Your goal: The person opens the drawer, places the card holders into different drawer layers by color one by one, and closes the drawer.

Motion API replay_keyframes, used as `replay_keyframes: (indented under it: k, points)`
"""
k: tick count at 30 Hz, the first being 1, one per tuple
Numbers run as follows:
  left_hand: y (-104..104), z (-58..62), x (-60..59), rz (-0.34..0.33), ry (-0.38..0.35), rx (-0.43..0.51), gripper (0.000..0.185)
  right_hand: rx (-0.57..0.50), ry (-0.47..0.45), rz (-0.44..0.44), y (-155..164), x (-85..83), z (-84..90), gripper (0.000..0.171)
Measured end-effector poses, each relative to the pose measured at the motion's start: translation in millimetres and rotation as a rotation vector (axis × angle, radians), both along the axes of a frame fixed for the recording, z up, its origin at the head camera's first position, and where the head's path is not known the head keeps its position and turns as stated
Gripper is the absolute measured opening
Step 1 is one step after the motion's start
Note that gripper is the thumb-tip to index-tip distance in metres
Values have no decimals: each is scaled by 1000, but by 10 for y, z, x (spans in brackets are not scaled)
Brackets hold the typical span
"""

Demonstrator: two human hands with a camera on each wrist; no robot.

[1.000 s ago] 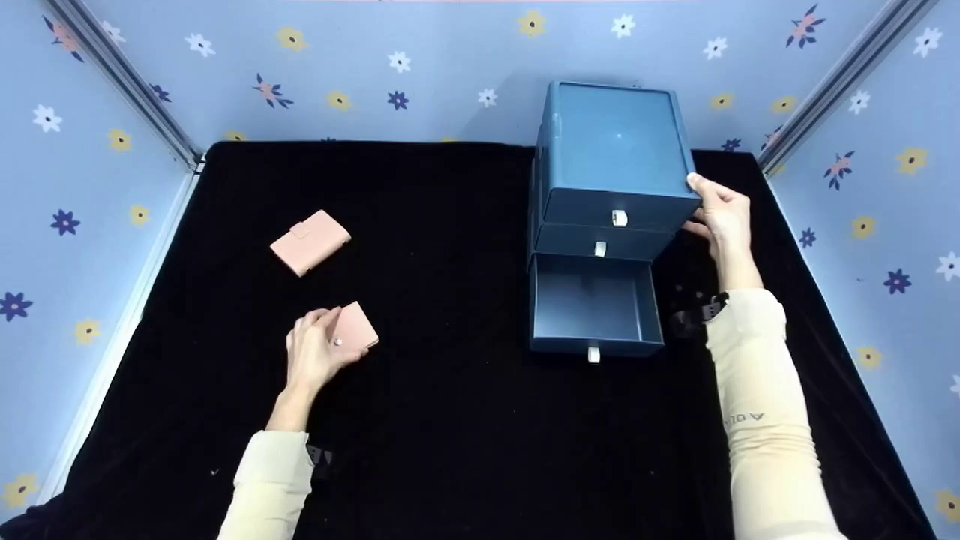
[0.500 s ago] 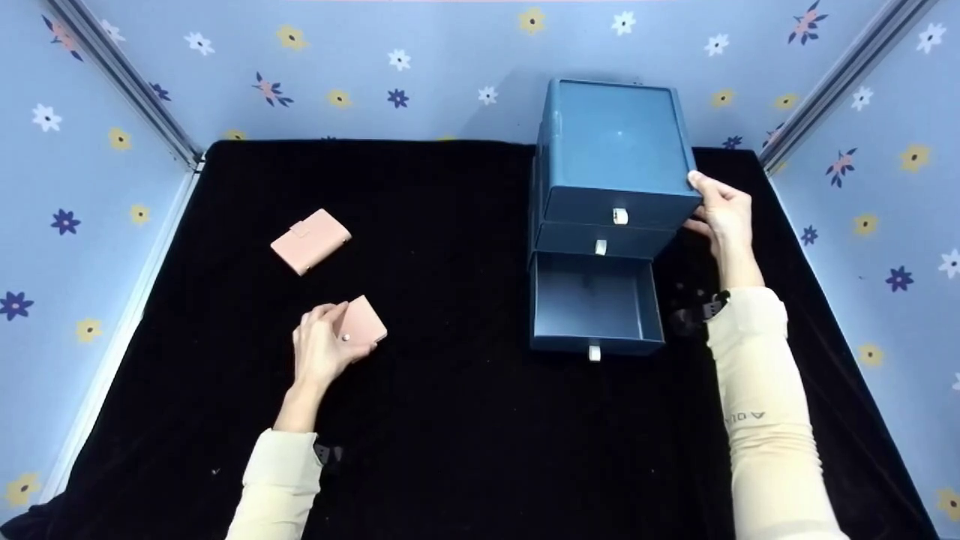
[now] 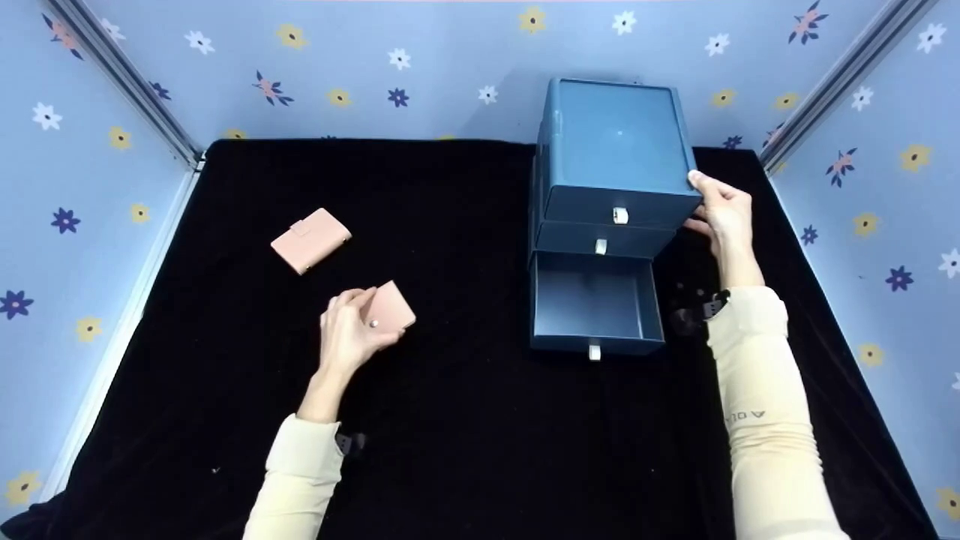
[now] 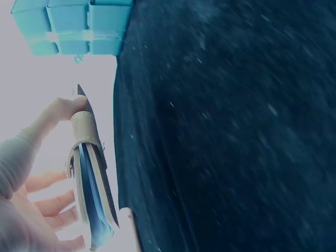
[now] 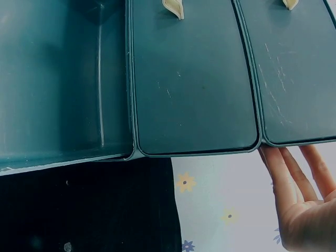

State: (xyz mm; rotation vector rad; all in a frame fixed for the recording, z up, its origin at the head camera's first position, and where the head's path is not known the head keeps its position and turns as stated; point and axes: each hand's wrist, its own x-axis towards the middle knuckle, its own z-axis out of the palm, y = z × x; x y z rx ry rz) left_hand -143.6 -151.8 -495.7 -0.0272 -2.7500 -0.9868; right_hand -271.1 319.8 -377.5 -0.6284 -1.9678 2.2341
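My left hand [image 3: 358,321] grips a small pink wallet [image 3: 391,307] with a snap button, just above the black cloth, left of centre. In the left wrist view the wallet [image 4: 92,197] shows edge-on between thumb and fingers [image 4: 50,202]. A second pink wallet [image 3: 310,239] lies flat further left. A blue three-drawer cabinet [image 3: 616,142] stands at the back right, and its bottom drawer [image 3: 596,300] is pulled out and empty. My right hand [image 3: 712,210] rests against the cabinet's right side, thumb at the top front corner; its fingers [image 5: 294,178] lie straight.
A black cloth [image 3: 450,420] covers the table. Blue flowered walls [image 3: 90,225] close it in at left, back and right. The two upper drawers [image 5: 191,79] are closed, each with a small white pull tab.
My left hand has carried the wallet to the right, toward the cabinet. The right hand and the cabinet have stayed still.
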Motion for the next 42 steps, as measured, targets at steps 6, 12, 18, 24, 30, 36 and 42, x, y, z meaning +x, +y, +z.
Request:
replay_keyframes:
  k: [6, 12, 18, 24, 30, 36, 42]
  points:
    - [166, 80, -47, -20, 5, 10, 73, -1, -4, -4, -3, -4, 7, 49]
    - [336, 139, -102, -47, 7, -2, 73, 4, -6, -7, -5, -2, 18, 44]
    - [520, 199, -145, -79, 6, -10, 73, -2, -1, -7, -3, -4, 12, 39]
    - [719, 247, -202, -117, 10, -14, 73, -6, -2, -9, 11, -4, 2, 42]
    - [933, 288, -257, -150, 16, -5, 72, 2, 10, -8, 10, 8, -6, 35]
    - [1140, 344, -308, -184, 4, 1, 73, 2, 10, -9, 3, 5, -12, 36]
    - [1328, 386, -368, -209, -8, 5, 73, 7, 8, -20, -13, 14, 10, 40]
